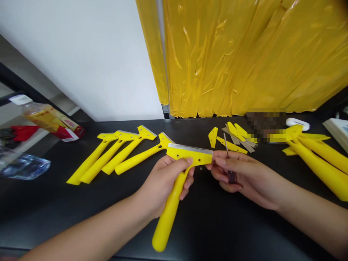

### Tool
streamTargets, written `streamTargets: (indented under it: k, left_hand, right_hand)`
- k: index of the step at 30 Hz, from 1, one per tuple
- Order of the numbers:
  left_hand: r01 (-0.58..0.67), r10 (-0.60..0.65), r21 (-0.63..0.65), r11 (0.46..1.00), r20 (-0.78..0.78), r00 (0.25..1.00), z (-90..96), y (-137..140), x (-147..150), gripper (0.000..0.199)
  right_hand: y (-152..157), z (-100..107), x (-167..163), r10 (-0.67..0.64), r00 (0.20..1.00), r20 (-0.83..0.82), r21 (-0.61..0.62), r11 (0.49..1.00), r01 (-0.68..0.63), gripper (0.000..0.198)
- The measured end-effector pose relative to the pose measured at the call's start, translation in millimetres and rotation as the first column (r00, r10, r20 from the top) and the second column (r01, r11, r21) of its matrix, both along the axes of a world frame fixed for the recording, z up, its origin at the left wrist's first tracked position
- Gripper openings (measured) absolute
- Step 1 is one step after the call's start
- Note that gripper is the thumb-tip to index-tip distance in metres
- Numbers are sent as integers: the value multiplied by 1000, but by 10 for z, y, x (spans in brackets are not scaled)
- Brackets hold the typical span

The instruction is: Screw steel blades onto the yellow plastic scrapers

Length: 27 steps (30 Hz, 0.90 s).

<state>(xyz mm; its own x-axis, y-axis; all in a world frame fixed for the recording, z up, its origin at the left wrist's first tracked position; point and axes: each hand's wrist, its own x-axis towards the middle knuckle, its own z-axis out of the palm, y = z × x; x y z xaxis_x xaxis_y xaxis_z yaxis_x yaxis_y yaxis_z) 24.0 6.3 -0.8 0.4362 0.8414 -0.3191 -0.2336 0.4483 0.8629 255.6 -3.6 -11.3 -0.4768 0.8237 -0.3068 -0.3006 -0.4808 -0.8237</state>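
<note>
My left hand (170, 177) is closed around the neck of a yellow scraper (168, 214), its thumb pressed on the head below a metal blade (190, 147). Two small holes show in the scraper's head, and its handle slants down toward me. In my right hand (241, 172) is a small screwdriver (226, 145), its thin shaft pointing up and its dark handle partly hidden by the fingers. The right fingertips are at the right end of the scraper's head; whether they press on it I cannot tell. A tiny ring (201, 168) lies on the table between the hands.
Several yellow scrapers (125, 137) lie at left on the black table (206, 232). Loose yellow plates (213, 137) and grey blades (247, 146) lie behind my right hand. More yellow handles (320, 163) are piled at right. A drink bottle (51, 119) lies at far left.
</note>
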Motion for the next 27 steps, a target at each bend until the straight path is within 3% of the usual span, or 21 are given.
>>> streamTargets:
  k: [10,27]
  left_hand:
    - [53,-53,-4,999,-20,998,32,-13,19,34]
    - [68,-68,-16,998,15,998,-13,-1,-3,33]
  right_hand:
    - [-4,-24,-4,-5,1000,-5,-46,999,5,23]
    - [21,3,-14,-25,999,-34,-64,998,23,31]
